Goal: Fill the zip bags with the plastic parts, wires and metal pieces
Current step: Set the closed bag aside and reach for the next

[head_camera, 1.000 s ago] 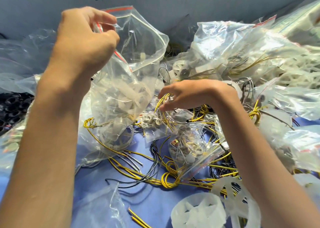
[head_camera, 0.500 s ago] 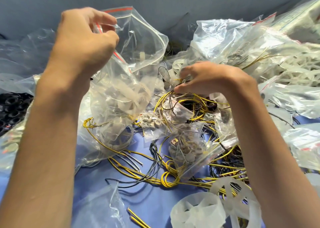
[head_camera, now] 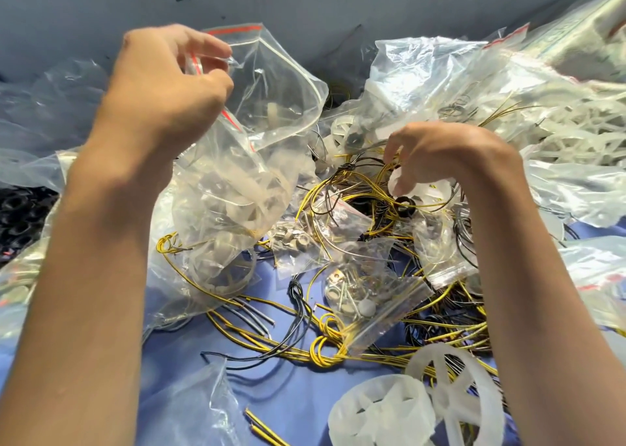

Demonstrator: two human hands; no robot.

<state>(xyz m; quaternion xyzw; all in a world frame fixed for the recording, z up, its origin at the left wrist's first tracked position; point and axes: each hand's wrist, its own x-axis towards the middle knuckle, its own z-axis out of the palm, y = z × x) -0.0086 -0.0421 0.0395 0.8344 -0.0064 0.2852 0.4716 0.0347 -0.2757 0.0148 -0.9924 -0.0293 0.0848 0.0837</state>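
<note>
Zip bag (head_camera: 271, 107) hangs in the air above the left side of the counter (head_camera: 291, 395). The left hand (head_camera: 162, 86) pinches it at the red-striped mouth, thumb and fingers closed on the rim, so the opening is a little apart. Some white plastic parts already lie in its lower half.

The film is thin, soft and slippery, and it weighs almost nothing. I judge the best hold is on the stiffer zip strip, not on the body.

The right hand (head_camera: 450, 154) is low over the tangle of yellow and black wires (head_camera: 338, 354), with its fingers curled around a white plastic part (head_camera: 420, 184). Some wires seem caught on this part, so it may drag them along. The wires look springy and will tangle easily.

A small bag of metal pieces (head_camera: 366, 296) lies between the two arms.

No brand or readable writing is visible, only red stripes on the bags.
</note>
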